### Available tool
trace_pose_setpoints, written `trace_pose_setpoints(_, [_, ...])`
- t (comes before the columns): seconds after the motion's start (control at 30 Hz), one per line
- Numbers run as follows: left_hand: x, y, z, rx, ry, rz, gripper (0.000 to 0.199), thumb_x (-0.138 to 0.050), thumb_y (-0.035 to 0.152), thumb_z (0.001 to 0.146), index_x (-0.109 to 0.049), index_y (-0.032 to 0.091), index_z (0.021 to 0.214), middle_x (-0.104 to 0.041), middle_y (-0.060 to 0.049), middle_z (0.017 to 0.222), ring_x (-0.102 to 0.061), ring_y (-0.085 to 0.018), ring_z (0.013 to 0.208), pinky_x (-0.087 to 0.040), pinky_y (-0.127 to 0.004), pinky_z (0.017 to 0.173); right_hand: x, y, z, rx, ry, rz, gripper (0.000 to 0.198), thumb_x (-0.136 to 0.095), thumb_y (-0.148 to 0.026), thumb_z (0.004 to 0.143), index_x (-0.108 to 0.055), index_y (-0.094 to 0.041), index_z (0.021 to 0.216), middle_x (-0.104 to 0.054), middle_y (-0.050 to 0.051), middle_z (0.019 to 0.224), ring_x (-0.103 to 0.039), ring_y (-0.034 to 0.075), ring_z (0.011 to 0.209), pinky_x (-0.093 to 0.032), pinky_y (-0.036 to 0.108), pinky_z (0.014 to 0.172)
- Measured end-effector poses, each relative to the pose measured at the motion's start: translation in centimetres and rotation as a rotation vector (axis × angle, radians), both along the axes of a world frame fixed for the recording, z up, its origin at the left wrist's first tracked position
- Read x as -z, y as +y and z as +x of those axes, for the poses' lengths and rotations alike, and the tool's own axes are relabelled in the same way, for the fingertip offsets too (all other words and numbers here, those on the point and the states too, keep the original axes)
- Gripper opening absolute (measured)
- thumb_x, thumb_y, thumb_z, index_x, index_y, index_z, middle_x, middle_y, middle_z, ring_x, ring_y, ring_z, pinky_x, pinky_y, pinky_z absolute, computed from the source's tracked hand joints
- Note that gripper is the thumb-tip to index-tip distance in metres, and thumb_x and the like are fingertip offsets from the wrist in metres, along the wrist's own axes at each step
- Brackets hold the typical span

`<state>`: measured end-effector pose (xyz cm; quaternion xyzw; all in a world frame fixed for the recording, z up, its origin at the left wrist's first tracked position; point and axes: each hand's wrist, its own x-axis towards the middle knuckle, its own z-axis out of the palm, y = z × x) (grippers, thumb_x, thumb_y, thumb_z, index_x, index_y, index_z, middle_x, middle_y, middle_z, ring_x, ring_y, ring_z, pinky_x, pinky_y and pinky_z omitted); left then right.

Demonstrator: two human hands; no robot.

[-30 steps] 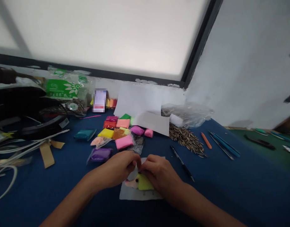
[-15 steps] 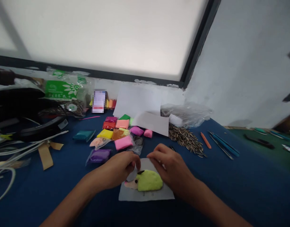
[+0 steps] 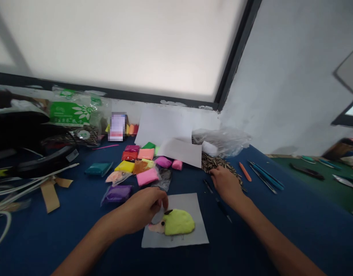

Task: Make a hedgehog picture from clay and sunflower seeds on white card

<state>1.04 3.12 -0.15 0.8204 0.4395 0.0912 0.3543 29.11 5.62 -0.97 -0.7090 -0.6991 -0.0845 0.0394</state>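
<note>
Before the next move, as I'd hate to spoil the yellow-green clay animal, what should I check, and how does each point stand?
1. White square paper sheet lying flat beneath the rounded yellow-green clay body: ok.
2. Dark narrow seed at the body's upper edge, near the pale pink snout: ok.
3. Bare left hand clear of that seed: cannot tell; they look very close.
4. Bare right hand at the loose heap of striped brown seeds: ok.
5. Right hand holding a seed: cannot tell.

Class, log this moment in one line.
left hand: beside clay animal; right hand: at seed pile; clay animal: on white paper, dark seed at upper edge
</note>
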Motion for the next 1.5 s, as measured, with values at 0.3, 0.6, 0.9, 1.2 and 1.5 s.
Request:
trace_pose_setpoints(0.3, [0.0,0.0,0.0,0.007,0.009,0.019,0.028,-0.041,0.015,0.084,-0.066,0.022,0.092,-0.064,-0.003,0.088,-0.06,-0.02,0.078,-0.043,-0.028,0.066,-0.6,0.4,1.3,-0.045,0.087,0.125,0.032,-0.044,-0.018,0.095,-0.065,-0.013,0.119,-0.061,0.015,0.119,-0.057,0.026,0.106,-0.042,0.034,0.091])
trace_pose_setpoints(0.6, [0.0,0.1,0.2,0.006,0.018,0.01,0.029,-0.041,0.013,0.082,-0.067,0.022,0.092,-0.065,-0.003,0.089,-0.06,-0.019,0.079,-0.044,-0.027,0.067,1.4,1.0,0.5,-0.213,0.218,0.074,0.035,-0.046,-0.003,0.086,-0.071,-0.012,0.11,-0.068,0.015,0.109,-0.062,0.025,0.101,-0.047,0.036,0.091])
trace_pose_setpoints(0.9, [0.2,-0.1,-0.2,0.014,-0.016,0.013,0.027,-0.043,0.015,0.081,-0.066,0.022,0.092,-0.063,-0.004,0.088,-0.058,-0.019,0.077,-0.042,-0.026,0.063,0.2,0.0,-0.6,-0.373,0.426,0.071,0.028,-0.051,-0.009,0.086,-0.073,-0.021,0.098,-0.075,0.005,0.098,-0.069,0.02,0.092,-0.052,0.034,0.085])
trace_pose_setpoints(1.2, [0.7,0.2,-0.1,-0.024,-0.036,0.03,0.029,-0.044,0.01,0.077,-0.062,0.021,0.098,-0.059,-0.001,0.079,-0.054,-0.016,0.07,-0.038,-0.024,0.058,-0.4,-0.5,-1.5,-0.32,0.495,0.189,0.013,-0.054,-0.017,0.084,-0.067,-0.017,0.084,-0.072,0.008,0.087,-0.065,0.022,0.086,-0.047,0.033,0.079])
trace_pose_setpoints(1.5, [0.6,0.2,0.2,-0.072,-0.016,0.04,0.031,-0.046,0.013,0.077,-0.062,0.021,0.103,-0.061,-0.001,0.082,-0.057,-0.017,0.072,-0.04,-0.025,0.061,-1.2,-2.5,-3.8,-0.389,0.555,0.157,0.012,-0.053,-0.017,0.084,-0.052,-0.02,0.072,-0.058,-0.003,0.064,-0.053,0.012,0.057,-0.036,0.023,0.056])
